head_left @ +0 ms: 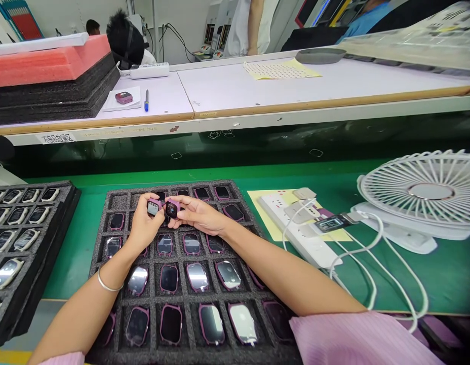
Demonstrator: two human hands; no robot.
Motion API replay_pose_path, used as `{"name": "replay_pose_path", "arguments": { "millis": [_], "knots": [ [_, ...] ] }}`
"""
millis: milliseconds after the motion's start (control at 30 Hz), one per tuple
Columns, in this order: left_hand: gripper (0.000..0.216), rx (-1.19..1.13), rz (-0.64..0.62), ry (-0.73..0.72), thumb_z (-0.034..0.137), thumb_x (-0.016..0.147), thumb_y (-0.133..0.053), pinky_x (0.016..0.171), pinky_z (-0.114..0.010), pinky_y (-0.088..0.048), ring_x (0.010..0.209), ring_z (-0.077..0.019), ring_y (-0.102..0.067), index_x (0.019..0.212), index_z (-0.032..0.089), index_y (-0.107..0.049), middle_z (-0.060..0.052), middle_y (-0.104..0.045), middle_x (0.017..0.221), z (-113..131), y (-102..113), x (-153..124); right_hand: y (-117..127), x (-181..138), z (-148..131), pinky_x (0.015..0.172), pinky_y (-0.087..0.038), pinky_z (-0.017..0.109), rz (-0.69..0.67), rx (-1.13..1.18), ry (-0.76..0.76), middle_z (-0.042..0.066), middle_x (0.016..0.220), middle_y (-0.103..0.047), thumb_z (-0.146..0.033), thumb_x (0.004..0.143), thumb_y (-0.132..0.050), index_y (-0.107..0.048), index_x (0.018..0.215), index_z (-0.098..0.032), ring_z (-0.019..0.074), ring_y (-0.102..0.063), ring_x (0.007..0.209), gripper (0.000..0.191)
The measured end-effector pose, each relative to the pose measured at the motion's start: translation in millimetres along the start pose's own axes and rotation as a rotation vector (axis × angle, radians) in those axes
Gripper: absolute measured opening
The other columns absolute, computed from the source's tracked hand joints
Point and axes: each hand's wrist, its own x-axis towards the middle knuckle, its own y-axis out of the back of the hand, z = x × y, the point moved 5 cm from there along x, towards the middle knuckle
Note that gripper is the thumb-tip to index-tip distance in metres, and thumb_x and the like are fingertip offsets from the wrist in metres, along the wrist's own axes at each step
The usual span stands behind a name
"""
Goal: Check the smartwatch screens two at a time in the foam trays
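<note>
My left hand [144, 225] grips a purple smartwatch body [153, 207] between thumb and fingers, its face tilted toward me. Close beside it, my right hand [197, 215] pinches a second purple smartwatch body [171, 209] with a dark, lit face. The two watches nearly meet; whether they touch I cannot tell. Both hands are above a black foam tray [117, 202] with square compartments. Many of these hold purple watch bodies, such as a dark-faced one [170, 324] near the front. My wrists and forearms hide some compartments.
Left stands another foam tray [56, 238] of light-framed watches. On the right are a white power strip [296, 230], a small USB meter [331, 223], loose white cables and a white fan [428, 197]. A raised shelf [220, 96] carries foam sheets [48, 66] and a pen [146, 100]. People are behind it.
</note>
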Motion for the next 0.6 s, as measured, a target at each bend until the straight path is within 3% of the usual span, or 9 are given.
{"name": "replay_pose_path", "arguments": {
  "millis": [600],
  "knots": [
    [0.031,-0.046,-0.018,0.016,0.024,0.079,-0.062,0.070,-0.025,-0.041,0.072,-0.0113,-0.051,0.108,0.020,-0.051,0.002,-0.055,0.087,-6.3,-2.6,-0.5,1.1,0.3,0.5,0.079,-0.058,0.029,-0.016,-0.016,0.038,0.006,0.091,-0.076,-0.032,0.084,-0.079,-0.052,0.134,-0.016,0.0165,-0.075,0.085,0.059]
  ]
}}
